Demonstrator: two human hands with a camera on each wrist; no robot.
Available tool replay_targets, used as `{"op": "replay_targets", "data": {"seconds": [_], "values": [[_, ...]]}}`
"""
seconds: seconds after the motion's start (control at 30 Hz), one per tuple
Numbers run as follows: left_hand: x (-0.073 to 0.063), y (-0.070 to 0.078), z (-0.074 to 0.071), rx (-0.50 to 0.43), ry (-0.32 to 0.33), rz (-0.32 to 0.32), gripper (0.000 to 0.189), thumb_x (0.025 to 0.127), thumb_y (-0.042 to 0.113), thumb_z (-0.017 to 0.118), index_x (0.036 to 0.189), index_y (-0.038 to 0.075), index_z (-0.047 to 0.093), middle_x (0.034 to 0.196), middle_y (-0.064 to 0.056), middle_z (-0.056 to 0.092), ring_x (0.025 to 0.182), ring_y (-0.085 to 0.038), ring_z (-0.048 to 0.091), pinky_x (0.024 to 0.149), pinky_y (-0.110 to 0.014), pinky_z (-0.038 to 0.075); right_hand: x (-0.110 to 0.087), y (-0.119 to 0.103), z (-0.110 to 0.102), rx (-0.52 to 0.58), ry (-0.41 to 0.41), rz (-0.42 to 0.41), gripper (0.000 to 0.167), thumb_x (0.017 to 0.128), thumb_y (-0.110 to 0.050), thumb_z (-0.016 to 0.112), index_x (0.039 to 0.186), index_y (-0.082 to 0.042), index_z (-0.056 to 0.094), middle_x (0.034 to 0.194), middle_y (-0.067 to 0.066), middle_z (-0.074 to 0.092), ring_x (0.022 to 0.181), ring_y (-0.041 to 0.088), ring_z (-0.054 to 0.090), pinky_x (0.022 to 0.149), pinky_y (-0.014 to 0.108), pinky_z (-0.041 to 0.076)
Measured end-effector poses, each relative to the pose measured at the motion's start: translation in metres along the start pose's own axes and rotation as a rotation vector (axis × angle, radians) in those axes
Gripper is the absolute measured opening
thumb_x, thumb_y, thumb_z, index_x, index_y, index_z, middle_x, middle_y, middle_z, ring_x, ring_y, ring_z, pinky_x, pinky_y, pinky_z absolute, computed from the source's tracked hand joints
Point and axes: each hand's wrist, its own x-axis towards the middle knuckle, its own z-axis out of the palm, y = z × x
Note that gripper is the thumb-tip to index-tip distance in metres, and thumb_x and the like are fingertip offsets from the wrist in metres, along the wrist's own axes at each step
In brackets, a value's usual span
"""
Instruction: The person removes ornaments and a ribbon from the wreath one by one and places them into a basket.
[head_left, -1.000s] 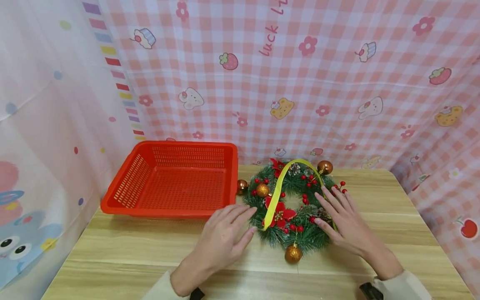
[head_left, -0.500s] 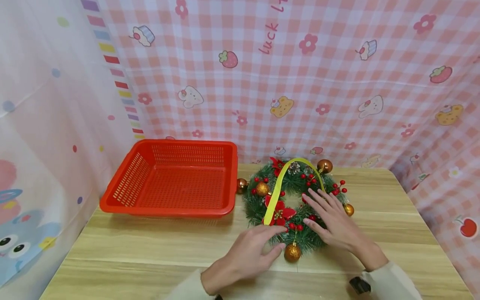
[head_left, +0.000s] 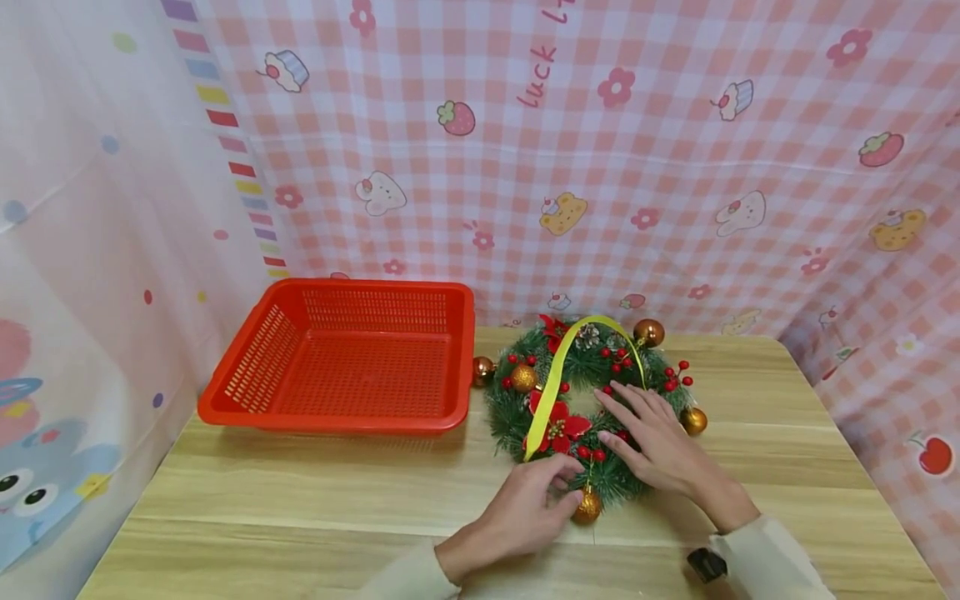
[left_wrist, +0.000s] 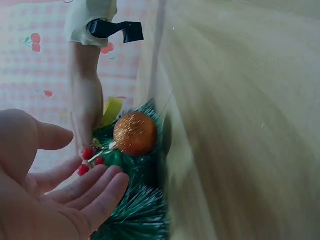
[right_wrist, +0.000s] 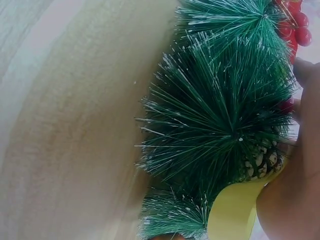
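Note:
A green Christmas wreath (head_left: 510, 417) with red flowers, berries, pinecones and orange-gold baubles lies on the wooden table. A yellow ribbon (head_left: 557, 375) arches over it. My left hand (head_left: 525, 510) is at the wreath's front edge, beside the glittery front bauble (head_left: 589, 507). In the left wrist view its fingers are loosely bent, with the thumb held apart and nothing gripped; that bauble (left_wrist: 135, 133) hangs just beyond them. My right hand (head_left: 660, 446) lies over the wreath's right side with fingers extended. The right wrist view shows pine needles (right_wrist: 225, 110) and the ribbon (right_wrist: 232, 212) close by that hand.
A red plastic basket (head_left: 330, 422) with nothing inside stands to the left of the wreath. A shiny bauble (head_left: 483, 372) sits between the two. Behind the table (head_left: 300, 517) hangs a pink checked cloth (head_left: 480, 192).
My left hand has moved right, from the wreath's left side to its front bauble. My right hand has shifted left over the wreath, uncovering a bauble at the right edge.

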Motion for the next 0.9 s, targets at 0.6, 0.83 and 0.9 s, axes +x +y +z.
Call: {"op": "replay_targets", "data": {"seconds": [0.6,0.83,0.9], "values": [[0.013,0.004,0.027,0.191,0.181,-0.112,0.031,0.083,0.031,0.080,0.083,0.021,0.051,0.068,0.011,0.053,0.059,0.002,0.043,0.053,-0.021,0.033,0.003,0.003,0.007,-0.045,-0.022,0.046,0.061,0.099,-0.044,0.055,0.154,-0.023,0.036,0.145,0.022,0.045,0.133,0.049,0.040,0.113,0.066,0.019],[0.016,0.003,0.033,0.285,0.214,-0.130,0.037,0.078,0.037,0.084,0.083,0.024,0.049,0.061,0.017,0.047,0.055,0.002,0.041,0.053,-0.022,0.031,0.003,0.004,0.012,-0.055,0.005,0.045,0.062,0.098,-0.042,0.058,0.153,-0.022,0.038,0.140,0.022,0.049,0.129,0.047,0.044,0.113,0.065,0.018],[0.017,0.002,0.034,0.298,0.224,-0.132,0.037,0.077,0.037,0.084,0.082,0.025,0.050,0.061,0.017,0.047,0.056,0.002,0.041,0.054,-0.022,0.032,0.004,0.004,0.012,-0.052,0.007,0.049,0.062,0.098,-0.042,0.058,0.153,-0.021,0.039,0.139,0.022,0.049,0.129,0.047,0.044,0.114,0.065,0.018]]}}
